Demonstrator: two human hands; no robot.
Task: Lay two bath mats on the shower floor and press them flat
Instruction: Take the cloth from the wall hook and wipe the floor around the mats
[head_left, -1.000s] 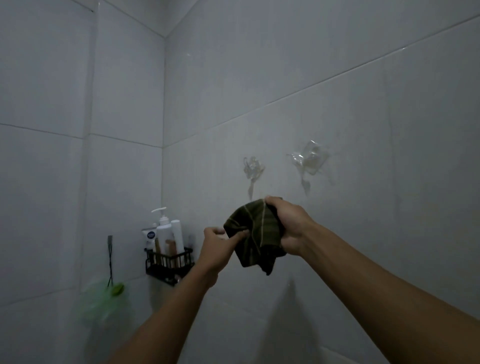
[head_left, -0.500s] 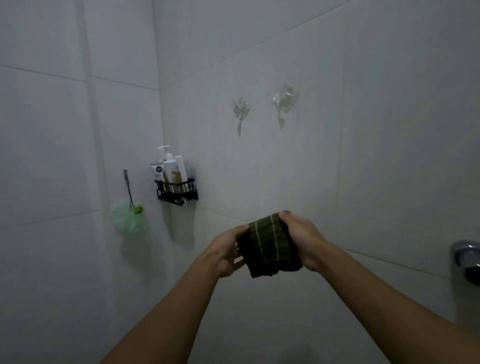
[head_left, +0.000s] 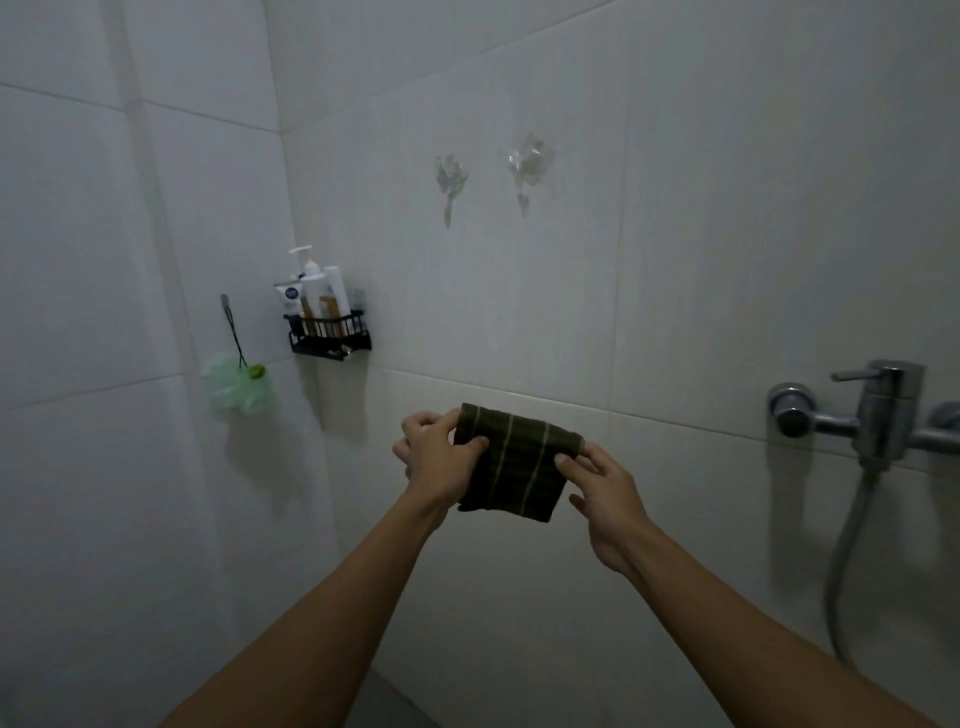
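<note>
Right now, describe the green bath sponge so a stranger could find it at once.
Start at the corner where the two tiled walls meet, by the black wire caddy of bottles. Just left of the caddy and lower, on the left wall, a small hook holds a dark cord. The mesh sponge hangs from it: the only pale green, puffy thing there.

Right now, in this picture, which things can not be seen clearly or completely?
- Shower floor: head view, almost all below the bottom edge.
- Second bath mat: not in view.
- Dark green mat: folded, so its full size is hidden; the left hand and right hand cover its upper corners.
- Shower hose: cut off low on the right.
- Labels on the bottles in the black rack: too small, dim.
</note>
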